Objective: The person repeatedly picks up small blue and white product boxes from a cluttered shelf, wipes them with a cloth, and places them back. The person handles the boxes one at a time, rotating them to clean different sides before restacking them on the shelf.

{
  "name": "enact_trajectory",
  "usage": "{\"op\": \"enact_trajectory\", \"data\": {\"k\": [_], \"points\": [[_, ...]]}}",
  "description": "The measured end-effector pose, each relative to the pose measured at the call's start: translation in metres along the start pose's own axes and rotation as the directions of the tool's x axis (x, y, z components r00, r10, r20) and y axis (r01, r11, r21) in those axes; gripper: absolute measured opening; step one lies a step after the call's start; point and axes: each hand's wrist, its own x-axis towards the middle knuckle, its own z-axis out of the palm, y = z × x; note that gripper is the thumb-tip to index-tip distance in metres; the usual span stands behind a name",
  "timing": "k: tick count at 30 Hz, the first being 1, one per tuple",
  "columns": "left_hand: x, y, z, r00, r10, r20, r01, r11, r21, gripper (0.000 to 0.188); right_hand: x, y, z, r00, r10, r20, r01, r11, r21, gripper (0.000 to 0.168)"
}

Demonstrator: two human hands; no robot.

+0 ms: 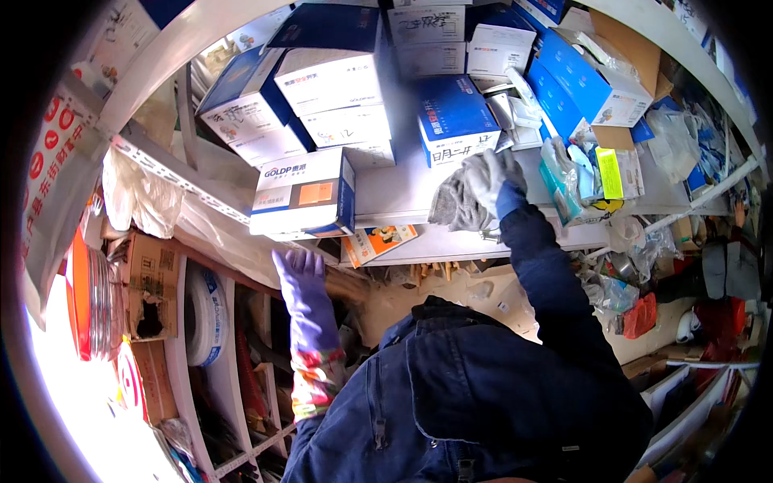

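Note:
My right hand (496, 175), in a pale grey work glove, grips a crumpled grey cloth (460, 196) on the white shelf (386, 202). Just behind the cloth stands a blue and white carton (457, 118) with handwriting on its front. My left hand (302, 271) wears a long purple rubber glove with a flowered cuff. Its fingers are extended just below a white and blue carton (305, 196) at the shelf's front edge; whether they touch the shelf edge I cannot tell. Nothing shows in that hand.
Stacked cartons (329, 78) fill the back left. An opened blue carton (595, 78) and a plastic bag of small packages (583, 181) stand to the right. An orange leaflet (380, 241) lies on the lower ledge. A person (734, 265) is at the far right.

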Motion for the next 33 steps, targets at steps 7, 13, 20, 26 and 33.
{"op": "enact_trajectory", "data": {"k": [7,13,20,26,33], "points": [[-0.095,-0.06,0.07,0.95,-0.092,0.298,-0.044,0.907,0.42,0.037,-0.021,-0.015,0.032,0.993,-0.086,0.084,0.11,0.933,-0.342,0.038],[-0.042,-0.096,0.152,0.666,0.096,0.74,-0.427,0.862,0.273,0.041,0.015,0.07,0.034,0.995,0.016,-0.103,0.064,0.681,0.729,0.052],[0.085,-0.166,0.203,0.52,0.209,0.828,-0.846,0.261,0.465,0.065,0.062,0.032,-0.004,0.951,0.042,0.306,-0.226,0.769,0.597,0.047],[0.058,-0.161,0.156,0.144,0.26,0.955,-0.984,-0.061,0.165,0.054,-0.013,-0.019,-0.043,0.842,-0.002,0.539,-0.537,0.097,0.838,0.047],[-0.05,-0.103,0.122,0.848,0.06,0.526,-0.355,0.801,0.482,0.054,-0.078,0.014,-0.079,0.871,-0.355,0.34,-0.018,0.668,0.744,0.064]]}}
